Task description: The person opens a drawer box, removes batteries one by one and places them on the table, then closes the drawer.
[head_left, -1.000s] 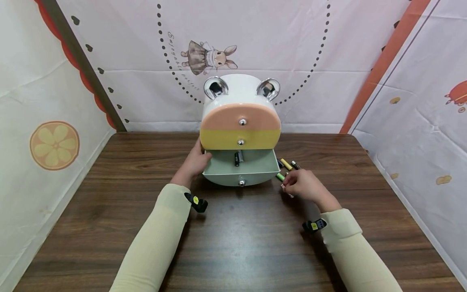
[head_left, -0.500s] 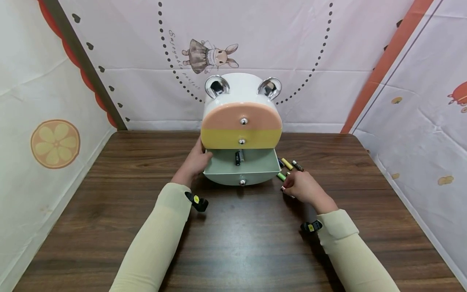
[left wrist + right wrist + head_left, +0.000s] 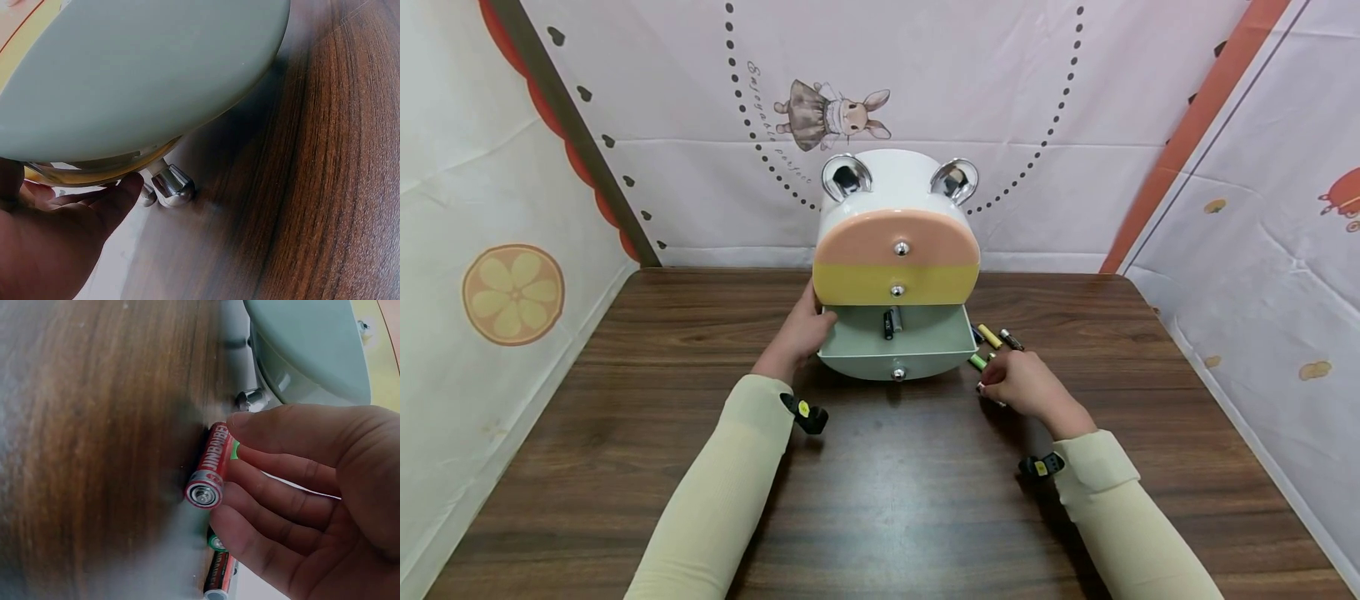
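Note:
A frog-shaped drawer box [image 3: 897,183] with silver eyes stands at the back of the table. Its pale green bottom drawer [image 3: 925,332] is pulled out, with a black battery [image 3: 888,326] and a grey one [image 3: 897,319] inside. My left hand [image 3: 799,335] holds the box at its left side, thumb by the drawer's edge and fingers around the lower side. To the right of the drawer, my right hand [image 3: 1033,390] pinches a red battery [image 3: 210,459] low at the table; the thumb touches one end and the fingers lie along its side.
Several batteries lie between the drawer and my right hand, including a yellow one [image 3: 989,336], a green one [image 3: 977,362] and a black one [image 3: 1011,339]. Silver feet [image 3: 172,184] carry the box. Printed cloth [image 3: 700,167] encloses the wooden table [image 3: 880,500].
My right hand has barely shifted at the red battery. The left hand keeps its hold on the box. The head view has moved slightly.

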Demonstrator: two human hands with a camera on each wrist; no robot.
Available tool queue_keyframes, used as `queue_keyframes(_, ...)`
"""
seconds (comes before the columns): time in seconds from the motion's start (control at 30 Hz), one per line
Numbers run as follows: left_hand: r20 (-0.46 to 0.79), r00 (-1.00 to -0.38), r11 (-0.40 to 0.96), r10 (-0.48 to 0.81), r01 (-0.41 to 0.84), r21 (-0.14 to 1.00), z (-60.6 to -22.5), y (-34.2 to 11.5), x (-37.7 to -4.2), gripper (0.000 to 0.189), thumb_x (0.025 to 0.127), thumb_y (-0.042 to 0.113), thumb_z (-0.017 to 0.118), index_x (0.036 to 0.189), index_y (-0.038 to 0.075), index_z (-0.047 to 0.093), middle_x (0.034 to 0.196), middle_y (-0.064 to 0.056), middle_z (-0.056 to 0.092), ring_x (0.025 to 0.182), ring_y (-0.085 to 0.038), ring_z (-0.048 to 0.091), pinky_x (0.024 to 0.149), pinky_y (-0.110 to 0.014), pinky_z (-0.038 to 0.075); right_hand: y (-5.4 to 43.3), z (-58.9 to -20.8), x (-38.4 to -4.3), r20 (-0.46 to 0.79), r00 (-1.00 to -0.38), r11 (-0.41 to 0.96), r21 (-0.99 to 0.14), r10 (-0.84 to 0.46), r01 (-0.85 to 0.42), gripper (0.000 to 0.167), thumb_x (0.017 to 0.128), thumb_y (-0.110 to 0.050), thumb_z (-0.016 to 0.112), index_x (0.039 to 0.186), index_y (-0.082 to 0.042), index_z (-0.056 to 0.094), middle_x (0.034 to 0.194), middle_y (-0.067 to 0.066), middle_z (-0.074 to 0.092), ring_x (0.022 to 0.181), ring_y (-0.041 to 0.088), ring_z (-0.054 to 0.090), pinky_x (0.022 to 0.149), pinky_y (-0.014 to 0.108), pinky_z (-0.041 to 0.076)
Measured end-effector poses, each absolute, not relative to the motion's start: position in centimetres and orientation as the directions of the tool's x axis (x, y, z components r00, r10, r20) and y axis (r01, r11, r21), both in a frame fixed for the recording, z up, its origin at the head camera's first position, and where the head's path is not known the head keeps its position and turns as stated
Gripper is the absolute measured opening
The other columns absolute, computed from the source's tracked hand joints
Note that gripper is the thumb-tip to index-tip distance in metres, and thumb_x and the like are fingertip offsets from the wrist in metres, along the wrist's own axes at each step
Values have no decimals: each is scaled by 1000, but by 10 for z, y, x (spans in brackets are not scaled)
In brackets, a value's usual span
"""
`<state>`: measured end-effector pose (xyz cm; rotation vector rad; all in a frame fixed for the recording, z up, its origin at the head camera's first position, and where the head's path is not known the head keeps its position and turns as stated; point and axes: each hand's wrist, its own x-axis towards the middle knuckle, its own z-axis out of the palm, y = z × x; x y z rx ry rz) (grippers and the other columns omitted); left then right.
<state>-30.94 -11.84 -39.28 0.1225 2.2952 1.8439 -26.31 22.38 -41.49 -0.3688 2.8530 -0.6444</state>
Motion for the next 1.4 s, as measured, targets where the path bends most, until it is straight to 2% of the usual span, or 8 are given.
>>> queue_keyframes(0.33, -104, -978, 227, 179, -61, 972, -393, -118, -310, 82, 93, -2, 40, 157, 30, -1, 163, -6, 11, 149, -22, 8, 118, -46, 17, 223, -395, -260, -130, -959, 889, -423, -252, -177, 26, 82, -20, 71, 103, -6, 73, 89, 3, 73, 81, 16, 65, 70, 36, 53)
queue_keyframes(0.47, -107, -977, 224, 183, -65, 972, -394, -118, -310, 82, 94, -2, 40, 157, 30, -1, 163, -6, 11, 148, -23, 11, 117, -48, 18, 221, -386, -259, -118, -958, 874, -451, -260, -182, 28, 80, -17, 70, 106, -7, 73, 89, 3, 72, 80, 17, 63, 67, 33, 52)
queue_keyframes(0.7, -110, -978, 220, 178, -69, 973, -393, -118, -310, 81, 94, -2, 40, 157, 29, -1, 163, -6, 13, 147, -23, 13, 116, -47, 20, 215, -372, -257, -7, -964, 844, -484, -267, -231, 23, 86, -18, 67, 105, -6, 71, 92, 6, 72, 83, 18, 66, 69, 34, 53)
queue_keyframes(0.83, -115, -977, 221, 177, -75, 972, -392, -118, -310, 81, 94, -2, 40, 157, 29, -1, 163, -6, 13, 147, -23, 13, 116, -47, 20, 209, -365, -257, 59, -969, 834, -498, -241, -238, 23, 90, -21, 62, 106, -8, 71, 91, 4, 72, 77, 16, 64, 65, 32, 51)
queue_keyframes(1.07, -100, -979, 215, 180, -60, 975, -403, -119, -317, 83, 94, -2, 39, 157, 32, -3, 163, -6, 11, 147, -24, 13, 116, -49, 20, 196, -360, -259, 166, -961, 801, -530, -222, -277, 24, 88, -18, 58, 105, -8, 72, 88, 5, 72, 73, 18, 61, 59, 30, 47)
queue_keyframes(1.2, -85, -982, 213, 171, -48, 976, -419, -121, -326, 83, 94, 0, 40, 155, 38, 0, 163, -1, 13, 147, -19, 13, 116, -47, 19, 187, -362, -261, 201, -953, 785, -542, -225, -300, 25, 88, -17, 57, 107, -9, 71, 90, 5, 73, 78, 18, 64, 63, 31, 49)
queue_keyframes(1.4, -51, -985, 228, 162, -13, 974, -423, -122, -327, 83, 93, 1, 41, 155, 40, 0, 163, -3, 15, 147, -20, 14, 116, -48, 20, 171, -364, -268, 240, -943, 771, -547, -230, -327, 25, 88, -17, 59, 109, -9, 70, 94, 5, 73, 82, 18, 66, 70, 35, 51)
